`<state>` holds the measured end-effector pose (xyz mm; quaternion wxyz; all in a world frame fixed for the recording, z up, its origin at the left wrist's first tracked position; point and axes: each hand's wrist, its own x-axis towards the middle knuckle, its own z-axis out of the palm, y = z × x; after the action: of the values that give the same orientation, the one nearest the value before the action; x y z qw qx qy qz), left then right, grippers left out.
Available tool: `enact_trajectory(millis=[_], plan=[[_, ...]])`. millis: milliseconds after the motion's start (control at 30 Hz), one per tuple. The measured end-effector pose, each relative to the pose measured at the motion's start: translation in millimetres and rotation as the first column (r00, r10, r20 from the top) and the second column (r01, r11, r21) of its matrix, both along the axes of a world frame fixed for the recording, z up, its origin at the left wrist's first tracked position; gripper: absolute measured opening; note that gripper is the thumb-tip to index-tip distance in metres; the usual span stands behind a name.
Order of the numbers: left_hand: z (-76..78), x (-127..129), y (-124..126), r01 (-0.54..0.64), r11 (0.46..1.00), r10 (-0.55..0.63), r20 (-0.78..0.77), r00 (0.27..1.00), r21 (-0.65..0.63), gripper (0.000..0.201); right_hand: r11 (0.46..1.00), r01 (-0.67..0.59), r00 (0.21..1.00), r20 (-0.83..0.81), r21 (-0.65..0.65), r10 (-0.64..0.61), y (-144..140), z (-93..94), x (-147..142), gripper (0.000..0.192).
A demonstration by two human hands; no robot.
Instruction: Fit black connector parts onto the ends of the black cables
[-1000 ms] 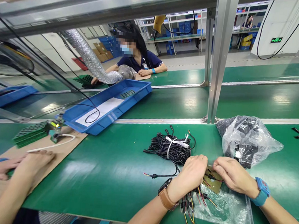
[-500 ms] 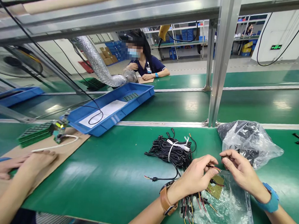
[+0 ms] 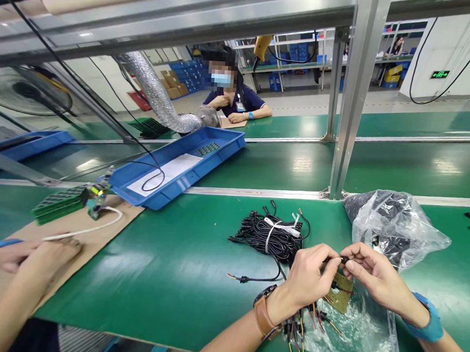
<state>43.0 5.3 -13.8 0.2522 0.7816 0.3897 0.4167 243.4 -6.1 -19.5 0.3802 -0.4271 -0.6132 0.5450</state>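
My left hand (image 3: 307, 275) and my right hand (image 3: 368, 274) meet above the green bench, fingertips pinching a small black connector (image 3: 344, 260) on thin wires between them. Under them lies a small olive circuit board (image 3: 341, 295) with red and yellow leads, resting on a clear plastic bag (image 3: 363, 335). Loose short wires with coloured ends (image 3: 298, 333) spill out below my left wrist. A tied bundle of black cables (image 3: 269, 234) lies just behind my left hand.
A plastic bag of black parts (image 3: 393, 222) sits at the right rear. A blue tray (image 3: 179, 167) stands on the conveyor beyond. A co-worker's hands (image 3: 32, 255) rest on cardboard at the left beside green boards (image 3: 58, 206). A metal post (image 3: 353, 93) rises ahead; another person sits across.
Both my hands lifted off the circuit board and came together. My right hand moved left to meet the left fingertips on the small connector.
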Motion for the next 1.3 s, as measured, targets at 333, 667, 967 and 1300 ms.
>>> enact_trajectory(millis=[333,667,967,1300], plan=[[0.1,-1.3,2.5,0.040,0.992,-0.031,-0.076,0.997,0.121,0.018,0.986,0.030,0.987,0.148,0.166,-0.055,-0.9,-2.7,0.1,0.024],[-5.1,-1.8,4.5,0.051,0.986,-0.029,-0.140,0.990,0.158,0.019,0.969,0.051,0.969,0.223,0.243,-0.107,-2.6,-3.1,-0.8,0.022],[-9.2,-1.6,4.6,0.051,0.981,-0.014,-0.192,0.981,0.188,0.021,0.931,0.020,0.952,0.277,0.365,-0.129,-2.8,4.1,-2.5,0.015],[6.2,-11.0,11.1,0.175,0.974,-0.190,-0.097,0.977,-0.145,0.032,0.888,-0.018,0.919,0.358,0.459,-0.166,2.0,4.8,4.2,0.016]])
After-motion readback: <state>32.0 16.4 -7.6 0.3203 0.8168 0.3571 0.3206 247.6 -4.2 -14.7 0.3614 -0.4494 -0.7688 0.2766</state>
